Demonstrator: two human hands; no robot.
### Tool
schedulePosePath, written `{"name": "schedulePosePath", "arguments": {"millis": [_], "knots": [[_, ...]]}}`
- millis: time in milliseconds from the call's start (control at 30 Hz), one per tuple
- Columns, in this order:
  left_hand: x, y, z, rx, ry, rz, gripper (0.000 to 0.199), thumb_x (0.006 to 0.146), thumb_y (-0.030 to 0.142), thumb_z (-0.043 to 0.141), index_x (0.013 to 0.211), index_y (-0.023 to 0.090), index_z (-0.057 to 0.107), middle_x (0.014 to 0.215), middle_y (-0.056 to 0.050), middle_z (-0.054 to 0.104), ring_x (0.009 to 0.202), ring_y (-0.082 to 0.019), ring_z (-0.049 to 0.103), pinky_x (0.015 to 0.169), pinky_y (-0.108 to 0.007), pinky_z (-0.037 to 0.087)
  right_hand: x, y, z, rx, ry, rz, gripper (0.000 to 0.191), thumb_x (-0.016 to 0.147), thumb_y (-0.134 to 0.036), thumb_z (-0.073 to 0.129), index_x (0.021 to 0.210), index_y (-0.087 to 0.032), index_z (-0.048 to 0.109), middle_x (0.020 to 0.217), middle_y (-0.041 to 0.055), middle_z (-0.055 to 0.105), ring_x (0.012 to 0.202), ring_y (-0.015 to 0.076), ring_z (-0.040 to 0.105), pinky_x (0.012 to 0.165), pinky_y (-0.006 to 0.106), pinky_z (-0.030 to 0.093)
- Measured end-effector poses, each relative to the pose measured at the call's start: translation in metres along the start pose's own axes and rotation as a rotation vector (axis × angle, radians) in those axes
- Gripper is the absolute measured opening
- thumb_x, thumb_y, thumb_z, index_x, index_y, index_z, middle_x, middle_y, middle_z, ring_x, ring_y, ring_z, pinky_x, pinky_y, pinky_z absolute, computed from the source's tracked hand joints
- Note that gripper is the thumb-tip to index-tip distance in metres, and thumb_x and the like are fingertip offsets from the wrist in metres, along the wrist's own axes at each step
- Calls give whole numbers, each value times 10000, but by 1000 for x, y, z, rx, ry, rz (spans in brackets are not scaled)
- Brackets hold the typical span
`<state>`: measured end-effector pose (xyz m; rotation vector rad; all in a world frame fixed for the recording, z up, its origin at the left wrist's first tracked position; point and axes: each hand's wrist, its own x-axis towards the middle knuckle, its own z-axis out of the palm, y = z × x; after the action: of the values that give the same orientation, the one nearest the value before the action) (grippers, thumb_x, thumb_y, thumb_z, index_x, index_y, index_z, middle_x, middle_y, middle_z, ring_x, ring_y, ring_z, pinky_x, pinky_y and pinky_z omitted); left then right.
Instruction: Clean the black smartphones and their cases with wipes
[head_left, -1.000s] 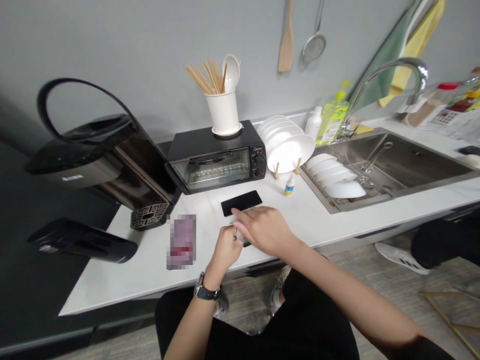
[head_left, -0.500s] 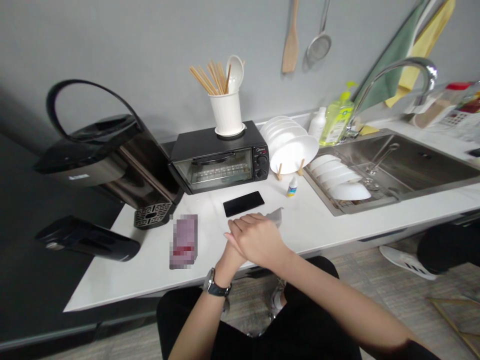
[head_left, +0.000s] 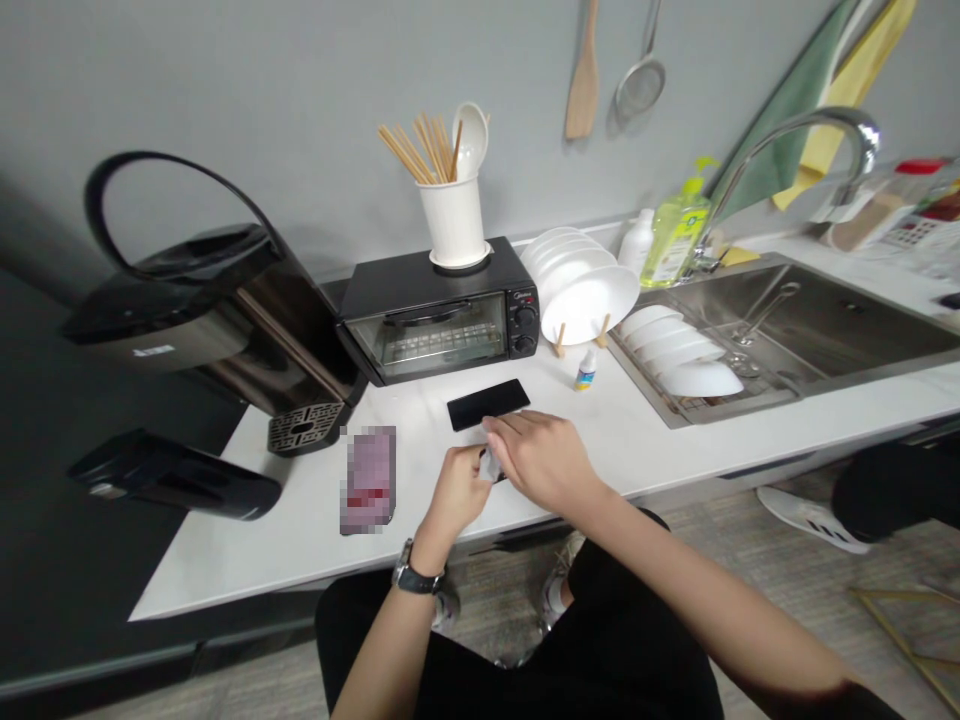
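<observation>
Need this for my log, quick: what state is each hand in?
Left hand: curled; whether it holds anything cannot be told.
Right hand: closed on a pale cloth, partly hidden.

I'm standing in a kitchen: a steel sink (head_left: pixel 847 308) is sitting in the white counter (head_left: pixel 637 440), a curved faucet (head_left: pixel 806 120) is arching over it, and white bowls (head_left: pixel 671 345) are leaning at one end. Plates (head_left: pixel 589 303) are standing in a row beside a toaster oven (head_left: pixel 409 288), chopsticks (head_left: pixel 409 150) are poking from a cup (head_left: pixel 456 222), and a wooden spatula (head_left: pixel 583 95) and a strainer (head_left: pixel 640 88) are hanging along the grey wall (head_left: pixel 300 90).
</observation>
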<state>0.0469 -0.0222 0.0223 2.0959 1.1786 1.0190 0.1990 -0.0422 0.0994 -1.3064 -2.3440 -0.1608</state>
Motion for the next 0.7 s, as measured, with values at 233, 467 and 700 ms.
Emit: {"name": "schedulePosePath", "arguments": {"millis": [233, 467, 700], "knots": [[-2, 8, 1, -42, -1, -75, 176, 768, 133, 564, 620, 209, 509, 569, 22, 535, 583, -154, 554, 576, -250, 477, -1, 2, -1, 0, 7, -34, 377, 1117, -338, 448, 1274, -112, 706, 1039, 121, 798, 879, 209, 730, 743, 329, 498], [-4, 8, 1, -63, 134, -66, 52, 719, 168, 612, 714, 213, 586, 681, -19, 643, 660, -189, 603, 631, -288, 525, -3, 2, 3, 14, 73, -114, 392, 1111, -338, 463, 1273, -80, 708, 1058, 141, 799, 924, 231, 741, 812, 349, 537], [-2, 6, -2, -79, 49, -22, 112, 779, 191, 609, 682, 215, 558, 631, -8, 611, 623, -175, 591, 593, -263, 489, -3, 3, 6, 52, 98, -132, 362, 1099, -313, 488, 1246, -78, 722, 1150, 163, 795, 1125, 258, 734, 987, 387, 553]]}}
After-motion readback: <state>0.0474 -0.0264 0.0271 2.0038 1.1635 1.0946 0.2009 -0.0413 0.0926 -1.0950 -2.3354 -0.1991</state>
